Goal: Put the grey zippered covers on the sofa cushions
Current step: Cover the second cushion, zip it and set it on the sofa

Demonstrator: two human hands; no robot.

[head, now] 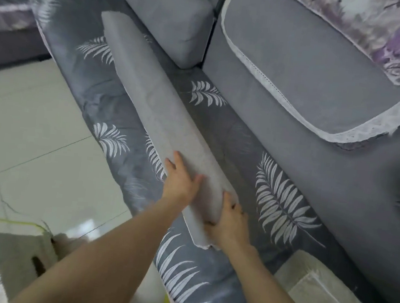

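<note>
Steadying the long pale cushion [163,113] on edge along the leaf-print seat [223,134], I kept my left hand [181,181] spread flat on its side and my right hand [231,218] curled round the near end. It looked light, soft and floppy, so I judged the ends the best hold.

- One view, from a wide-angle camera worn on the person's head.
- It faces forward and steeply down along the bare forearms [109,253], which enter from the lower edge.
- It is close. The left hand [182,181] and right hand [230,218] sit just below centre at arm's reach, on the near end of a long pale grey cushion [154,102] that runs away toward the upper left.
- The frame is tilted. The fern-print sofa seat [232,140] crosses diagonally from upper left to lower right, the grey back cushions [313,72] fill the upper right, and the tiled floor [36,122] takes the left.
- Lines bend and soften toward the edges.
</note>
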